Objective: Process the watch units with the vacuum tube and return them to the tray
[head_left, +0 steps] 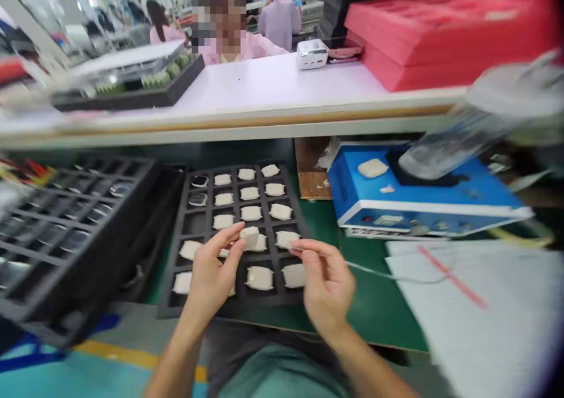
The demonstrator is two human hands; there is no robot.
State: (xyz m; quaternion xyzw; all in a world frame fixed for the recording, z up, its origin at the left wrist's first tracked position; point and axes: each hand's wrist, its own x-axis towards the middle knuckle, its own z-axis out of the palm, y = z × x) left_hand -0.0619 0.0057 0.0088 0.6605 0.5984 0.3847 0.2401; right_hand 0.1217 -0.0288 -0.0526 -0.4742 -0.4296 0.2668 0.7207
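Observation:
My left hand (220, 263) pinches a small off-white rounded-square piece (250, 237) between thumb and fingertips, tilted above a black compartment tray (174, 268). My right hand (328, 283) is closed on the end of a thin pale tube (374, 274), a little to the right of that piece; the exact tip is too blurred to make out. The tube trails off over the white papers. Beneath both hands, the tray's compartments hold several similar off-white pieces (259, 278). Two cells at its far left hold dark, glossy pieces (198, 199).
Stacked black trays (145, 180) with clear-looking parts stand at left. A blue machine (432, 210) at right carries another off-white piece (372, 168) and a clear container (445, 145). White papers (484, 327) lie before it. A shelf (264, 101) with red trays (418, 45) spans the back; people sit beyond.

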